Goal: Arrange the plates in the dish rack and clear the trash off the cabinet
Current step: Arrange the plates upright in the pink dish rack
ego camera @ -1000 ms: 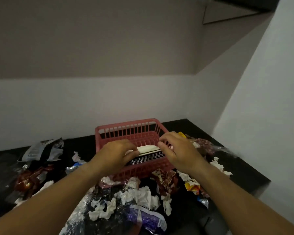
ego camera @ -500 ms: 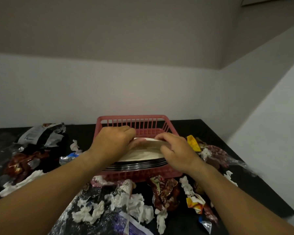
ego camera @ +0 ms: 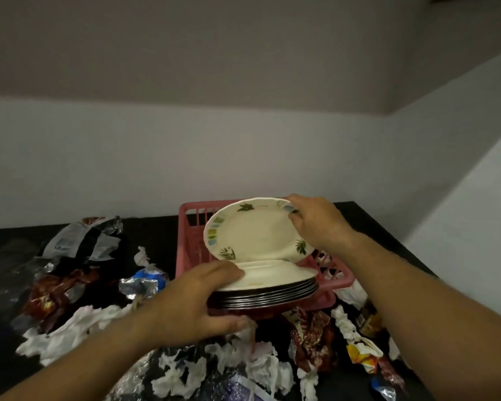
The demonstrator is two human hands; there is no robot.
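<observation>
A pink plastic dish rack stands on the black cabinet top. A stack of several plates is held above the rack's front edge; my left hand grips its left side, thumb on top. My right hand holds the upper right rim of a cream plate with leaf prints, tilted up on edge above the stack. Crumpled white tissues and foil wrappers lie scattered on the cabinet around the rack.
More tissue and snack wrappers lie in front of the rack and to its right. A grey and black plastic bag is at the back left. White walls enclose the back and right.
The stack has come up out of the rack toward me. My right hand has lifted the top plate and tilted it upright, while my left hand moved to the stack's left side.
</observation>
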